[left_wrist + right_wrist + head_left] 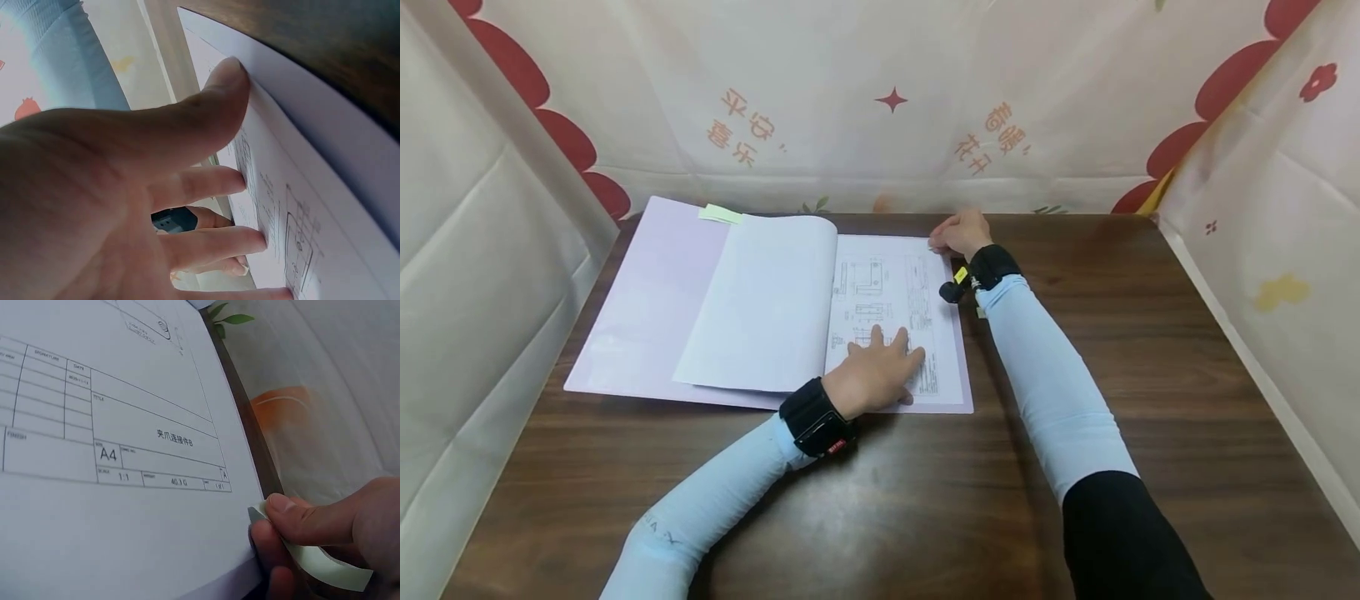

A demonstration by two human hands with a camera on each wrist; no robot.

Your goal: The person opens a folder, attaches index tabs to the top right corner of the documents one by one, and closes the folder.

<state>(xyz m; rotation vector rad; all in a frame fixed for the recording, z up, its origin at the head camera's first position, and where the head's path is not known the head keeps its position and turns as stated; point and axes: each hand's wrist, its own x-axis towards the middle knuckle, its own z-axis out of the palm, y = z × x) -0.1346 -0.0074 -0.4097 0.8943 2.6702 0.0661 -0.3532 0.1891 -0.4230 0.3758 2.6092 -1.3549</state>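
An open lilac folder lies on the dark wooden table. A sheet with a technical drawing shows on its right half; a stack of turned white pages lies to the left. My left hand rests flat on the drawing's near edge, fingers straight and spread on the paper. My right hand is at the sheet's far right corner. There its thumb and a finger pinch a pale green sticky note against the corner of the page.
Another green sticky note pokes out at the folder's far edge. Patterned cloth walls close in the table on the left, back and right. Bare tabletop lies to the right of the folder and in front of it.
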